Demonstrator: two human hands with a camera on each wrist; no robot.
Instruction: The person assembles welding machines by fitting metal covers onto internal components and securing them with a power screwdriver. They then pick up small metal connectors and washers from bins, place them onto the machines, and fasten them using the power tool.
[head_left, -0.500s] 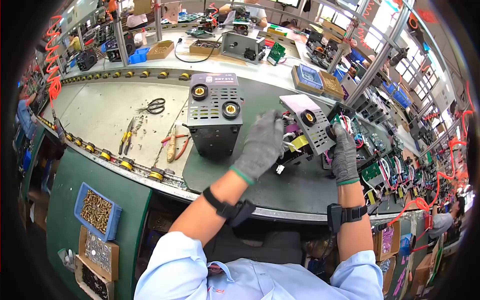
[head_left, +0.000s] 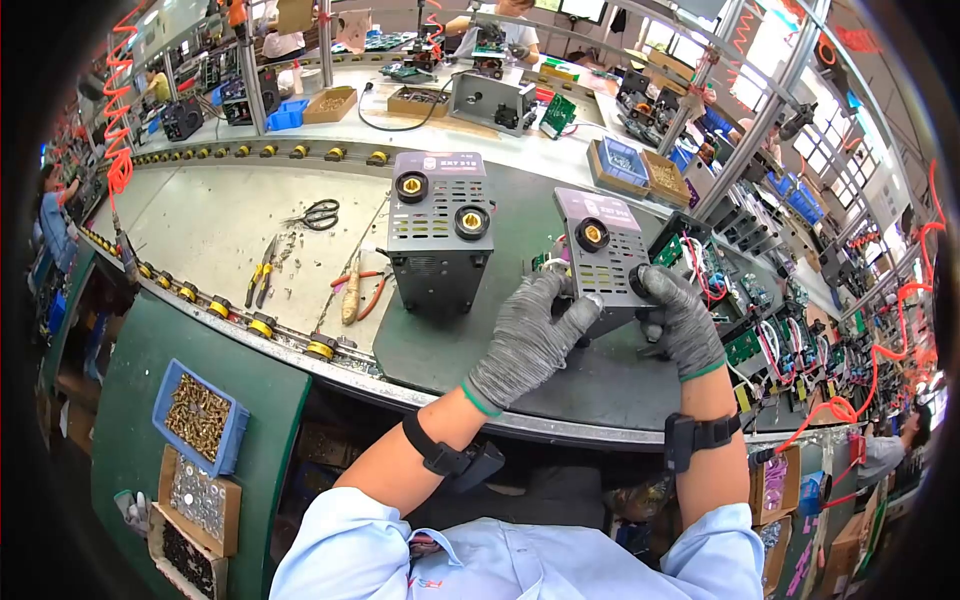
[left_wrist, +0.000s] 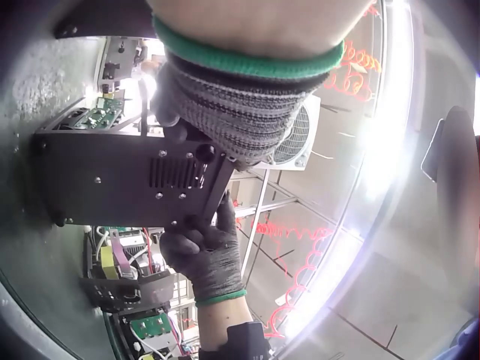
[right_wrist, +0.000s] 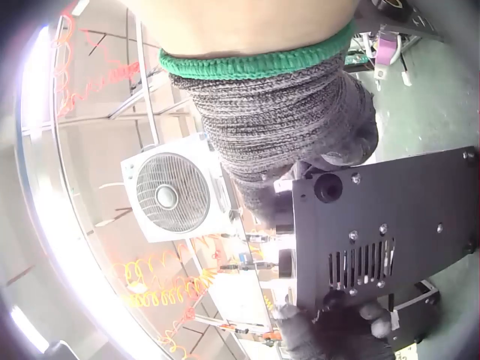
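Observation:
A dark welding machine [head_left: 605,270] with a slotted panel, a round brass-centred socket and a printed label stands in front of me. My left hand [head_left: 535,335], in a grey knit glove, grips its near left edge, with the thumb on the front. My right hand [head_left: 682,315], gloved alike, holds the opposite side, fingers around the lower right socket. The left wrist view shows the machine's dark vented plate [left_wrist: 112,180] with screws, between both hands. Left of it stands a similar second machine [head_left: 440,235], upright, with two sockets, untouched.
Scissors [head_left: 320,214], yellow-handled pliers [head_left: 260,272] and red-handled pliers [head_left: 375,295] lie on the bench at left. Opened machines with wires and green boards [head_left: 760,345] crowd the right. A blue bin [head_left: 236,440] of brass parts stands lower left.
My left hand has come down from the panel's upper left to its lower left edge. The panel has swung flatter toward me, and the white and yellow wiring behind it shows less.

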